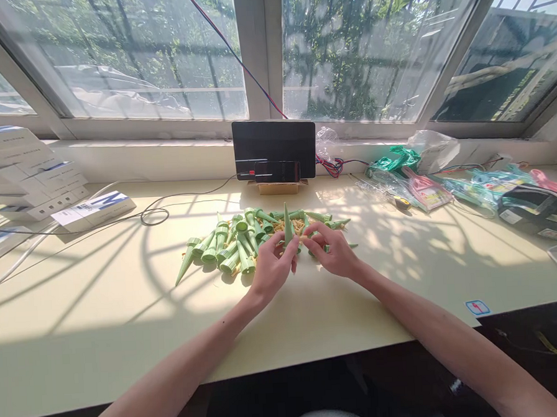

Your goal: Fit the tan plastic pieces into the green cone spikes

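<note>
A heap of green plastic cone spikes [236, 240] lies on the pale table [100, 292], with small yellowish pieces [298, 225] among them. My left hand [272, 268] pinches one green cone spike [287, 223] and holds it upright, tip up, over the heap. My right hand [334, 249] is just beside it, fingers curled at the spike's base, pinching something small that I cannot make out. Both forearms reach in from the near edge.
A dark tablet [274, 143] with a phone [276, 171] on a cardboard stand sits by the window. White boxes [34, 178] and cables lie at the left. Plastic bags and coloured packets [426, 182] clutter the right, next to a black case [535, 207].
</note>
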Demonstrator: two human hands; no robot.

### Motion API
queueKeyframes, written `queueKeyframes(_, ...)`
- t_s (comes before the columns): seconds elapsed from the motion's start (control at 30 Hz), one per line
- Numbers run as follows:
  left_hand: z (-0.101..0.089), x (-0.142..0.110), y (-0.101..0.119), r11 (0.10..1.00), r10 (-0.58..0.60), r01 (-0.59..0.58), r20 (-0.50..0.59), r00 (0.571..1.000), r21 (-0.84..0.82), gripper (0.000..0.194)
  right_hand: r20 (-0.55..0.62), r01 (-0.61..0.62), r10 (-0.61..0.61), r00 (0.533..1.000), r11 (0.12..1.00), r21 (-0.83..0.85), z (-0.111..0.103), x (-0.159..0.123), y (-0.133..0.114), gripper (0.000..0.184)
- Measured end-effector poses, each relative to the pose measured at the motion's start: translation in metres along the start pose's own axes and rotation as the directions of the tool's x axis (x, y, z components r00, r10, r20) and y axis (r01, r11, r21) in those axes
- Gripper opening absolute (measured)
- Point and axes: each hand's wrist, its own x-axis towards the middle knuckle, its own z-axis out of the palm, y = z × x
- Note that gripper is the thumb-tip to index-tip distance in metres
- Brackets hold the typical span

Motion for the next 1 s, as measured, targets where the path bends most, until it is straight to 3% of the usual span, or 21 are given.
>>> queueKeyframes(0.37, -0.0005, -0.0001, -0.0057, 1.0, 0.013, -0.013, 0.024, 1.0, 0.004, 0.028, -0.022, 0.011, -0.012, 1.0, 1.0, -0.018, -0.0007, 0.0019, 0.0017, 0.028)
queueKeyframes(1.0, -0.0003, -0.0001, -0.006, 1.0, 0.005, -0.005, 0.012, 1.0, 0.009, 0.029, 0.004, -0.057, 0.057, 0.998, 0.998, 0.015, -0.0012, 0.001, 0.0028, 0.019)
